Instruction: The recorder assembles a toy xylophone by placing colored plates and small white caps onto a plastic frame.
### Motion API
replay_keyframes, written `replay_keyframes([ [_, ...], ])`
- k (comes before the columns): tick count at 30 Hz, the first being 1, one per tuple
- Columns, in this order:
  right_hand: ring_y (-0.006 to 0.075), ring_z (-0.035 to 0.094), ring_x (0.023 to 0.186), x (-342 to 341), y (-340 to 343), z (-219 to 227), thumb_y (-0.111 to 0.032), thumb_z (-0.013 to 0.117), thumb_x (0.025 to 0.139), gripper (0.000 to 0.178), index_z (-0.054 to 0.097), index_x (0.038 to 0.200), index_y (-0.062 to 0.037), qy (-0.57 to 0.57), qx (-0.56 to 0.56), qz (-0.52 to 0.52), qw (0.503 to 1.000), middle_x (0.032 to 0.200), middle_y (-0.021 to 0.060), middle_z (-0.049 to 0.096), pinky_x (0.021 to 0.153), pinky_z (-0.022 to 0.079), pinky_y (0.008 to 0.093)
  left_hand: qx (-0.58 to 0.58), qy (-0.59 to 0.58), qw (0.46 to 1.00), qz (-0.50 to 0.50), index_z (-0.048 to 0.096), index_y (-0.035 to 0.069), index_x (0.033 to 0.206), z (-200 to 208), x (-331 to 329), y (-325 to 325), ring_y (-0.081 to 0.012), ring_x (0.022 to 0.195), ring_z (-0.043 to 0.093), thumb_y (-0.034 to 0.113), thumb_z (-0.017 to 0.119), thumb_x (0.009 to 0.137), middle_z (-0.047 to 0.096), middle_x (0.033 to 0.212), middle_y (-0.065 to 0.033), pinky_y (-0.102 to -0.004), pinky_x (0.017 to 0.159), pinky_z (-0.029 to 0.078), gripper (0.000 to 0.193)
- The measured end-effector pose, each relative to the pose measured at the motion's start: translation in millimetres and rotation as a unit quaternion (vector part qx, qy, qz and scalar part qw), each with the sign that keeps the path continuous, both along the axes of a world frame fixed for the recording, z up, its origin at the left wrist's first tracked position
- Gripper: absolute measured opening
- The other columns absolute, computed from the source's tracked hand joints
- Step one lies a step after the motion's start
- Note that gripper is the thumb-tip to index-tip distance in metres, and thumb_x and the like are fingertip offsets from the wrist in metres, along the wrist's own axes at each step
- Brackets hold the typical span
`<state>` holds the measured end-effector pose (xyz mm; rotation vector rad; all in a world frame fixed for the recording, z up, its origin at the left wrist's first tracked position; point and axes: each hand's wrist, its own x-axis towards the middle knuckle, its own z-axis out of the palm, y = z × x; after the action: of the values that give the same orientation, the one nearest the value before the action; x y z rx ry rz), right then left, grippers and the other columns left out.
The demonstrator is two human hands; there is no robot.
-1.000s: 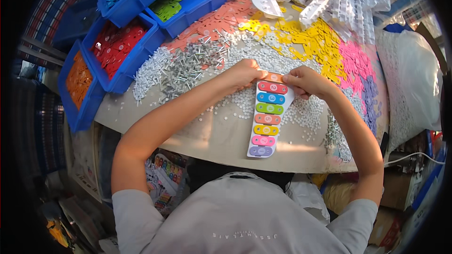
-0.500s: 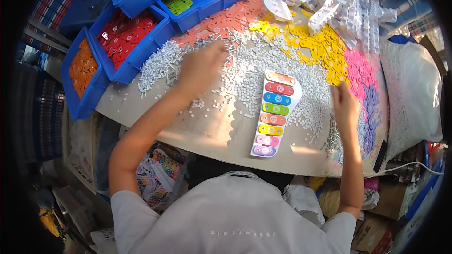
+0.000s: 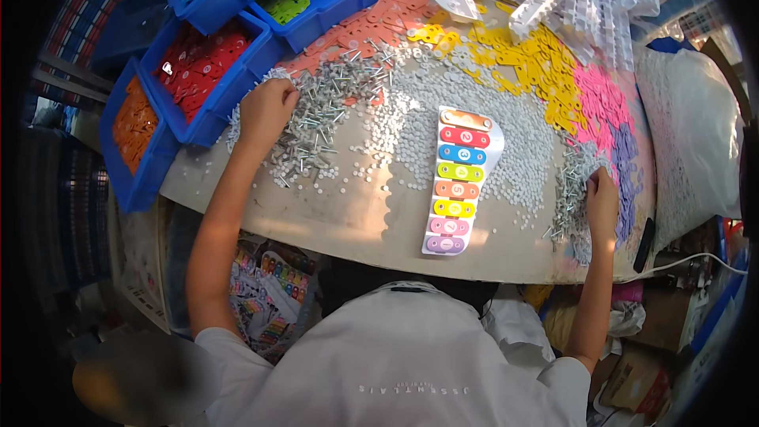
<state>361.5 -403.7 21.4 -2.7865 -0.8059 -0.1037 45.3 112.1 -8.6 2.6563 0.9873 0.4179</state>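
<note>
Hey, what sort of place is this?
Likely a small assembly workshop: the table is heaped with loose metal pins and yellow plates, and blue bins hold more small parts sorted by colour.

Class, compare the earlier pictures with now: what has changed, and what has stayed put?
The left hand and right hand have let go of the white base with coloured bars. The left moved left, to the metal pins; the right moved right and nearer the body, beside another pin heap. Whether either holds anything is unclear. The base and blue trays stayed roughly in place.
</note>
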Motion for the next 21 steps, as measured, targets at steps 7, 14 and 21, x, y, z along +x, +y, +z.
replay_keyframes([
  [7,0.045,0.058,0.077,-11.3,-2.3,10.3,-0.003,0.059,0.095,0.009,0.052,0.092,0.0023,0.02,0.022,-0.038,0.999,0.084,0.024,0.062,0.068,0.047,0.0449,0.073,0.003,0.997,0.001,0.068,0.006,0.089,6.3,-3.0,-8.3,-0.0353,0.077,0.068,0.018,0.069,0.085,0.07,0.081,-0.0122,-0.0457,0.067,0.053,0.012],
  [14,0.0235,0.057,0.071,-52.8,57.2,32.6,-0.007,0.066,0.095,0.01,0.059,0.092,-0.0001,-0.002,0.21,0.033,0.977,0.083,0.01,0.065,0.067,0.047,0.036,-0.37,-0.196,0.905,-0.071,0.059,0.004,0.085,39.6,16.5,-76.5,0.0006,0.065,0.051,0.006,0.068,0.091,0.059,0.072,0.0049,-0.0185,0.057,0.037,0.011],
  [21,0.0266,0.064,0.091,-93.9,154.0,10.4,0.0,0.073,0.086,0.012,0.063,0.093,-0.0006,0.048,0.307,0.208,0.927,0.095,0.0101,0.068,0.082,0.051,0.0364,-0.621,-0.16,0.758,-0.119,0.069,0.004,0.097,35.0,75.2,-135.0,-0.0014,0.063,0.055,0.012,0.07,0.094,0.068,0.08,-0.0004,-0.0173,0.049,0.04,0.009],
])
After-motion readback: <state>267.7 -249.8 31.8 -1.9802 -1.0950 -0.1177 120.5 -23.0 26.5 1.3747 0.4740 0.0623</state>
